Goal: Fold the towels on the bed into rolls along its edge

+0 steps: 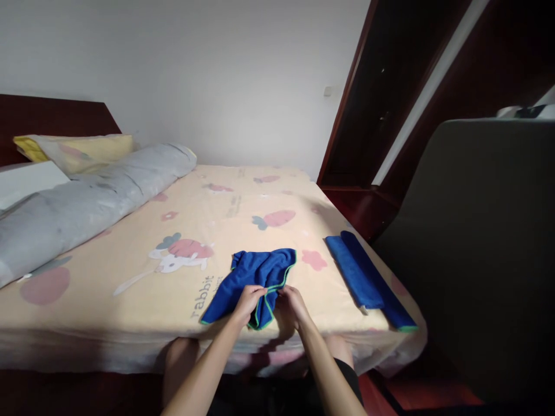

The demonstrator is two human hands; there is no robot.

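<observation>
A blue cloth [260, 268] with green edging lies crumpled near the front edge of the bed. My left hand [250, 300] pinches its green-edged border close to the middle. Just to the right, my right hand [295, 303] grips the same border, fingers closed together. Between the hands a fold of the cloth hangs toward me. Two more blue cloths rest on the bed to the right: a flat folded one [353, 274] and a darker rolled or folded one [381, 283] with a green end, lying side by side.
The bed [243, 202] has a pale sheet printed with carrots and a rabbit. Along its left side lie a rolled grey quilt [99, 190] and a yellow pillow [99, 151]. A dark chair back or panel [477, 242] stands close on the right. Beyond is a dark door [368, 115].
</observation>
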